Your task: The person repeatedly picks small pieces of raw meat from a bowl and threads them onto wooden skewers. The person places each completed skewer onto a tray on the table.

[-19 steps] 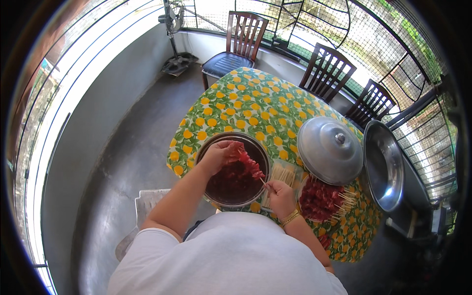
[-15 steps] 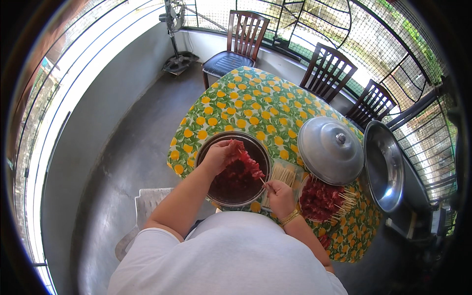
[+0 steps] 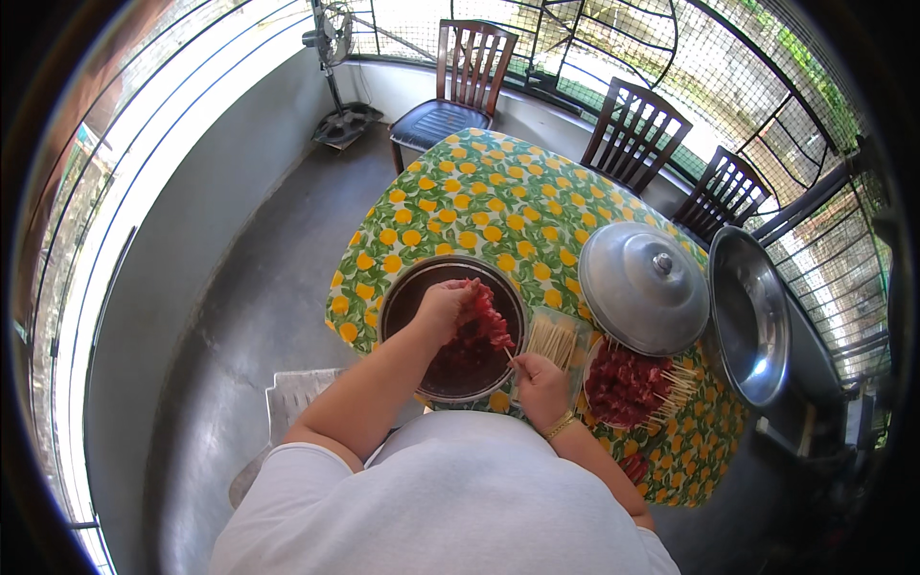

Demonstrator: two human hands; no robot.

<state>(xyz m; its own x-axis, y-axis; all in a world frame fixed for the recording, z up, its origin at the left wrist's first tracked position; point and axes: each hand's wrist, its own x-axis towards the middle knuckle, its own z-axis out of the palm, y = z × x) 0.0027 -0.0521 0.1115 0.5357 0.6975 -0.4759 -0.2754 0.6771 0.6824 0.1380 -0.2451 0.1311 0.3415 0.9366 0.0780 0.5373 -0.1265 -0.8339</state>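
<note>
Over a round metal pot [image 3: 387, 305] holding raw red meat, I have a meat skewer [image 3: 495, 328] threaded with red pieces. My right hand [image 3: 542, 391] is closed on the bare lower end of its stick. The fingers of my left hand [image 3: 447, 309] are pinched on the meat at the upper end, and they cover the stick's tip. Beside my right hand lies a clear tray of bamboo sticks [image 3: 553, 343]. To the right of that, a plate is heaped with finished meat skewers [image 3: 625, 385], their stick ends pointing right.
A domed metal lid [image 3: 623, 302] rests behind the heaped plate. At the table's right edge a large metal basin [image 3: 746, 335] leans tilted. The patterned tablecloth [image 3: 460, 206] covers the table; chairs [image 3: 637, 134] stand beyond it, and a fan [image 3: 333, 38] at far left.
My left hand has shifted right, closer to my right hand, along the skewer. My right hand has stayed nearly in place, still on the stick.
</note>
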